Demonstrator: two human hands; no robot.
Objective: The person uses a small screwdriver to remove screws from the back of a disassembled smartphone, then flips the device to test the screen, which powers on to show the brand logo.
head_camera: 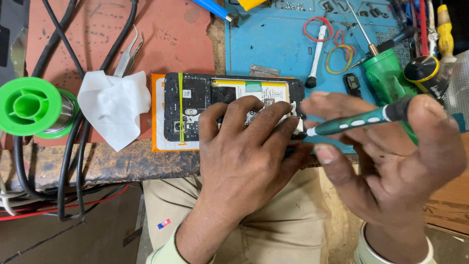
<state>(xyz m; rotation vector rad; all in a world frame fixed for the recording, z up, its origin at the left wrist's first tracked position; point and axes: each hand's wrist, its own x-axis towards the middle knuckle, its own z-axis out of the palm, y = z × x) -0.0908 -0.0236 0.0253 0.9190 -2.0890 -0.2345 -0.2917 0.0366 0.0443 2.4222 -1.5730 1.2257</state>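
two hands work over an opened phone (195,105) that lies back-off on an orange card (159,139) at the front edge of the bench. the left hand (244,151) presses flat on the phone's right half, fingers spread and bent over the board, seemingly to pin it against sliding; it grips nothing. the right hand (391,156), at 3 o'clock from the phone, is closed around a green precision screwdriver (361,121), held almost level between thumb and fingers, with its pale tip end pointing toward 9 o'clock at the phone's right end, just beside the left fingertips. that low, level hold looks suited to fine control at a small point.

a yellow band (180,107) wraps the phone's left part, likely to keep loose pieces together. a crumpled white tissue (115,105) sits at 9 o'clock from the phone, with a green solder spool (31,105) further out the same way and metal tweezers (128,54) at 11 o'clock on a reddish mat (97,29). a blue work mat (273,39) at 12 o'clock carries rubber bands (317,27) and small parts, kept near.

hidden: the left hand covers the phone's right half, so the screw or part under the tip cannot be seen, nor whether the tip touches it. tools at 1 o'clock are cut off by the frame's top edge, and the small parts there are too tiny to identify.
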